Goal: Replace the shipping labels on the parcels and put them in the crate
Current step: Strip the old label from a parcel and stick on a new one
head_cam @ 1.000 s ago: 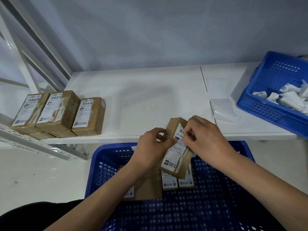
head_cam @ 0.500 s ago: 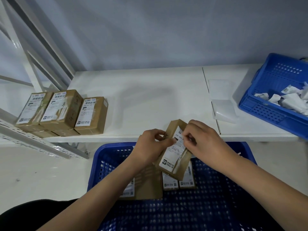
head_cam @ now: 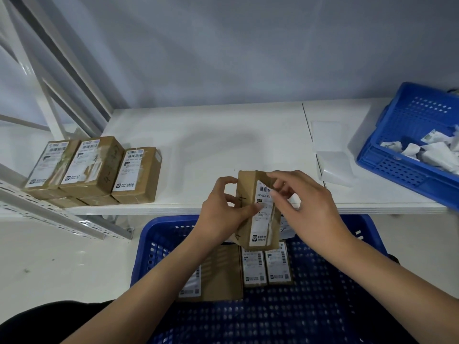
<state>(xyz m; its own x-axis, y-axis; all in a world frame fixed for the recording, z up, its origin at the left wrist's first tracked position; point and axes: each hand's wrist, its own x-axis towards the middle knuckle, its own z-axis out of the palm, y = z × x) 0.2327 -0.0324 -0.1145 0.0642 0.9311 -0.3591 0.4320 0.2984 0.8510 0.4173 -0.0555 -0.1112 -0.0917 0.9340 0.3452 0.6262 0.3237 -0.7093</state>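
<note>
My right hand [head_cam: 308,209] hides the upper right edge of the label [head_cam: 262,214], fingertips pinched there, while my left hand [head_cam: 223,214] clamps the parcel [head_cam: 255,209] upright from its left side, above the blue crate [head_cam: 159,244] by the counter [head_cam: 223,145].

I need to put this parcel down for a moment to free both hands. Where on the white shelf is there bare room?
The widest bare patch of the white shelf lies between the three labelled parcels at left and the sheets of blank labels at right. The right end is crowded by the blue basket of peeled labels. The left hand and right hand hold the parcel.
</note>
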